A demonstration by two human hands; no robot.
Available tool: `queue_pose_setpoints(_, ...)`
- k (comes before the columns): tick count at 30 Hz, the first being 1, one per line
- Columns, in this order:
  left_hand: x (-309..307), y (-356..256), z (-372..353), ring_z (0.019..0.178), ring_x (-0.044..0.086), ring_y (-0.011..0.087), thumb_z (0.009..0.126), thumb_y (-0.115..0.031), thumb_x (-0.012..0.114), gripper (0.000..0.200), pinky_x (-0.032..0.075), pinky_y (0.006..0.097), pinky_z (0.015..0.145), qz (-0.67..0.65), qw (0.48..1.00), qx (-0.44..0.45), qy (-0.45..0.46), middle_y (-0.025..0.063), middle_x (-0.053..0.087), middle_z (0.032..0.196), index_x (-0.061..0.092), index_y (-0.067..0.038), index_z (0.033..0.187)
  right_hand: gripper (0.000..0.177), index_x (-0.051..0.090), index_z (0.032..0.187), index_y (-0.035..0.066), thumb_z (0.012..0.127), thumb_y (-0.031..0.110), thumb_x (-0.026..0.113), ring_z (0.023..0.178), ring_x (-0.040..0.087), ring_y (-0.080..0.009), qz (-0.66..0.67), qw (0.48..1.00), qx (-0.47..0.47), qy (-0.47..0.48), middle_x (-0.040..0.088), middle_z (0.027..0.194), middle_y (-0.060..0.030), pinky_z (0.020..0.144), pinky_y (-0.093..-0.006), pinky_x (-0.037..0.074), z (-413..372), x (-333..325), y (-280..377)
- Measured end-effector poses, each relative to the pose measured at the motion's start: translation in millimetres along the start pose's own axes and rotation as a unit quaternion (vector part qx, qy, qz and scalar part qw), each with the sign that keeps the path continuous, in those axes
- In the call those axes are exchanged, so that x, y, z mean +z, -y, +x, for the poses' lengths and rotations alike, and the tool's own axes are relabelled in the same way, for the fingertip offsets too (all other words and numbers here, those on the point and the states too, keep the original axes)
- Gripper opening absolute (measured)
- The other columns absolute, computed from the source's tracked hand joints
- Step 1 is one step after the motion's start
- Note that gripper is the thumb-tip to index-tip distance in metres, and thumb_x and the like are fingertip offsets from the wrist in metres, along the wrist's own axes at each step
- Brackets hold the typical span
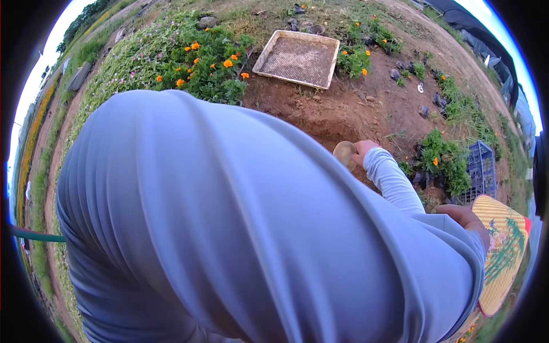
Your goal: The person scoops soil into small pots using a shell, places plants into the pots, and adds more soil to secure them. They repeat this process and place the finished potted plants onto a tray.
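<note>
Neither of my hands shows. A co-worker's bent back in a grey-blue top (246,217) fills the middle and lower part of the view and hides what lies behind it. Beyond it, the co-worker's forearm sleeve (394,180) reaches down to the soil. The co-worker's hand (364,151) grips a round, tan, shallow piece (344,155), like a small bowl or disc, close to the reddish ground (326,114). A woven straw hat (503,248) with printed green bamboo and a red edge is at the right, by the co-worker's head.
A shallow mesh-bottomed tray (297,59) with a pale rim rests on the soil. Orange-flowered plants (211,68) grow to its left, more (443,160) at right. A grey plastic crate (481,170) stands beside them. A green hose-like tube (37,235) shows at the left edge.
</note>
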State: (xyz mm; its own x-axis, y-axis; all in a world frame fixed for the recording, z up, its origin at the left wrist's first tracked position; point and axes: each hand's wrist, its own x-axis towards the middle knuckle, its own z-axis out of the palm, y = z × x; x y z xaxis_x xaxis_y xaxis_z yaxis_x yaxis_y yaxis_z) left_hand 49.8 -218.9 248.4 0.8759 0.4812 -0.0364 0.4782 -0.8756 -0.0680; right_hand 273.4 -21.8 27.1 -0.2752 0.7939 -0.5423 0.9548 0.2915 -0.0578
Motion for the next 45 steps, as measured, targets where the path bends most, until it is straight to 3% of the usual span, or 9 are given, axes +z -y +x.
queue_pose_setpoints(7, -4, 3, 9, 0.067, 0.05, 0.0179, 0.069, -0.019, 0.048, 0.035, 0.039, 0.028, 0.056, 0.002, 1.0, 0.002, -0.002, 0.0052, 0.052, 0.073, 0.05, -0.004, 0.1, 0.036, 0.056, 0.099, 0.015, 0.064, 0.023, 0.055, 0.091, 0.052, -0.0289, 0.0, 1.0, -0.007, 0.022, 0.055, 0.097, -0.0151, 0.081, -0.0352, 0.04, -9, -3, 0)
queue_pose_setpoints(11, 0, 11, 9, 0.067, 0.05, 0.018, 0.069, -0.019, 0.048, 0.035, 0.039, 0.0281, 0.056, 0.015, 1.0, 0.0, 0.012, 0.0052, 0.052, 0.073, 0.05, -0.005, 0.1, 0.034, 0.057, 0.096, 0.012, 0.064, 0.022, 0.055, 0.09, 0.053, -0.0287, -0.03, 0.999, 0.008, -0.016, 0.056, 0.095, -0.0153, 0.08, -0.0353, 0.04, 5, 15, -5)
queue_pose_setpoints(22, 0, 22, -1, 0.066, 0.05, 0.0183, 0.069, -0.019, 0.049, 0.035, 0.039, 0.0283, 0.055, 0.0, 1.0, -0.017, 0.024, 0.0053, 0.052, 0.072, 0.05, -0.005, 0.101, 0.039, 0.054, 0.104, 0.017, 0.065, 0.022, 0.057, 0.094, 0.051, -0.0273, -0.013, 0.999, 0.031, 0.037, 0.054, 0.1, -0.0139, 0.082, -0.0349, 0.04, -3, -2, 12)
queue_pose_setpoints(30, 2, -3, 13, 0.066, 0.05, 0.0185, 0.068, -0.019, 0.05, 0.035, 0.039, 0.0284, 0.055, -0.031, 0.999, 0.028, 0.029, 0.0054, 0.052, 0.072, 0.05, -0.006, 0.101, 0.038, 0.055, 0.102, 0.016, 0.065, 0.021, 0.057, 0.093, 0.052, -0.0262, -0.034, 0.998, 0.033, 0.038, 0.055, 0.1, -0.0127, 0.081, -0.0339, 0.041, 18, 17, 0)
queue_pose_setpoints(32, 1, -12, 19, 0.065, 0.05, 0.0186, 0.068, -0.019, 0.05, 0.035, 0.039, 0.0285, 0.055, -0.037, 0.998, 0.053, 0.026, 0.0054, 0.052, 0.072, 0.05, -0.006, 0.102, 0.038, 0.053, 0.104, 0.016, 0.066, 0.021, 0.051, 0.09, 0.053, -0.0274, -0.066, 0.996, 0.026, 0.045, 0.056, 0.097, -0.0131, 0.08, -0.035, 0.042, 16, 18, 1)
queue_pose_setpoints(45, -8, -45, 48, 0.065, 0.05, 0.0189, 0.068, -0.019, 0.05, 0.036, 0.039, 0.0287, 0.054, -0.038, 0.993, 0.114, 0.023, 0.0055, 0.052, 0.072, 0.05, -0.007, 0.102, 0.038, 0.054, 0.103, 0.012, 0.065, 0.019, 0.054, 0.093, 0.052, -0.0268, -0.065, 0.993, 0.075, 0.068, 0.055, 0.101, -0.0121, 0.08, -0.0345, 0.041, 12, 16, 7)
